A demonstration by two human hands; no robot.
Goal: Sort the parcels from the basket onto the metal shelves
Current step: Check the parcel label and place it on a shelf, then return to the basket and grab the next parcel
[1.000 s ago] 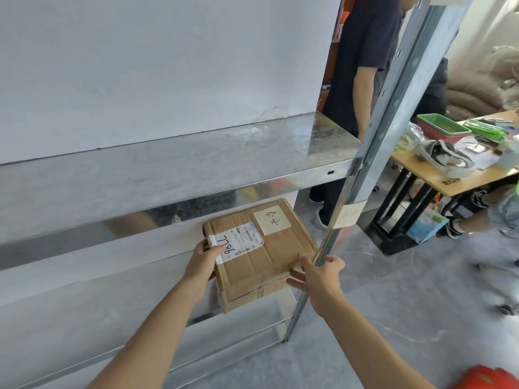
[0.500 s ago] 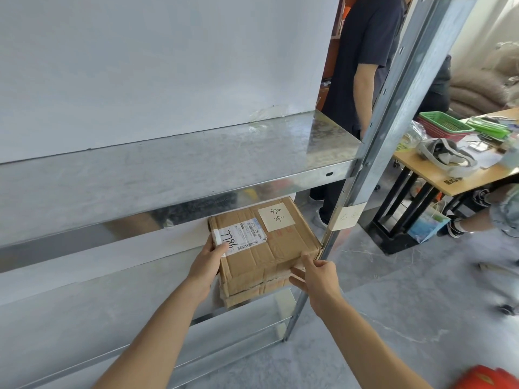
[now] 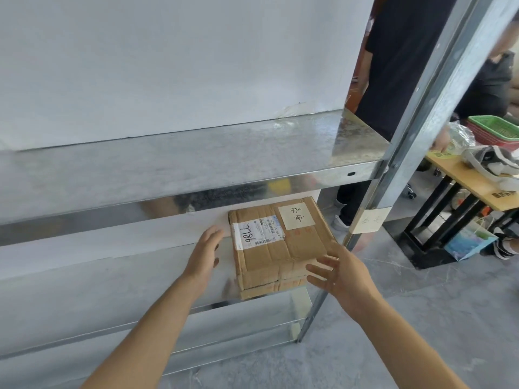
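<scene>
The shelves (image 3: pixel 196 164) were of galvanised metal, their tops dull and mottled, their front edges glossy like a mirror. The upright post (image 3: pixel 421 113) was the same grey speckled metal. The parcel (image 3: pixel 280 248) was brown matt cardboard, creased, with a white paper label (image 3: pixel 257 231) and a cream paper note (image 3: pixel 296 216). The wall (image 3: pixel 168 57) was smooth and matt white. The table (image 3: pixel 471 178) looked like pale wood on black metal legs.

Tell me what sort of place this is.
Probably a small parcel sorting or pickup room. A taped cardboard parcel with a shipping label lies on galvanized metal shelves, a handwritten paper tag marks the shelf post, and a desk holds baskets.
</scene>
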